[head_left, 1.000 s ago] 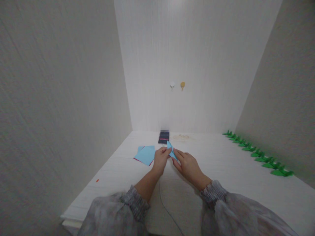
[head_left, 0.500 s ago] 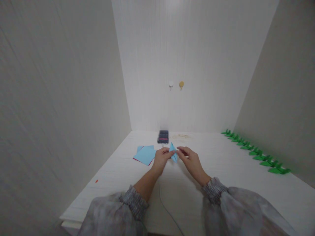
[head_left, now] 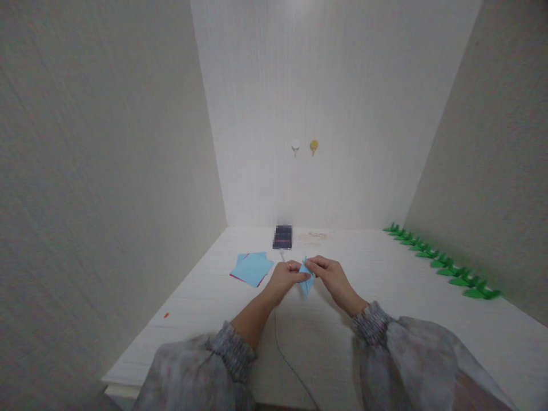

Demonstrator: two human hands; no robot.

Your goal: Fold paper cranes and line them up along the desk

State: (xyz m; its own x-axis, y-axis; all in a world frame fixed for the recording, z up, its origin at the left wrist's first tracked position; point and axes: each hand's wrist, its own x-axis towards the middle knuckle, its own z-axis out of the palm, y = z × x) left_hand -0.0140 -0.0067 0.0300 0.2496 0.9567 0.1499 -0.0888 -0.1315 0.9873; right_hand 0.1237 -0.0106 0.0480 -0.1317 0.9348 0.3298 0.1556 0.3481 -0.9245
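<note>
A small folded piece of light blue paper (head_left: pixel 305 287) is held up between my hands, over the middle of the white table. My left hand (head_left: pixel 286 281) pinches its left side, thumb lying across the front. At its upper right edge, the thumb and fingers of my right hand (head_left: pixel 329 274) are closed on the paper. The fingers behind the paper are partly hidden. To the left of my left hand lie flat square sheets of light blue paper (head_left: pixel 252 268), with a red edge showing beneath them.
A phone (head_left: pixel 282 237) stands at the back with a white cable (head_left: pixel 285 357) running toward me. Several green folded-paper figures (head_left: pixel 445 271) line the table's right side. A small orange-red scrap (head_left: pixel 166 315) lies at left. Two hooks (head_left: pixel 314 145) are on the back wall.
The folded blue paper has moved slightly down and toward me. My right fingers have closed in on its upper right edge, where before they were at its right side.
</note>
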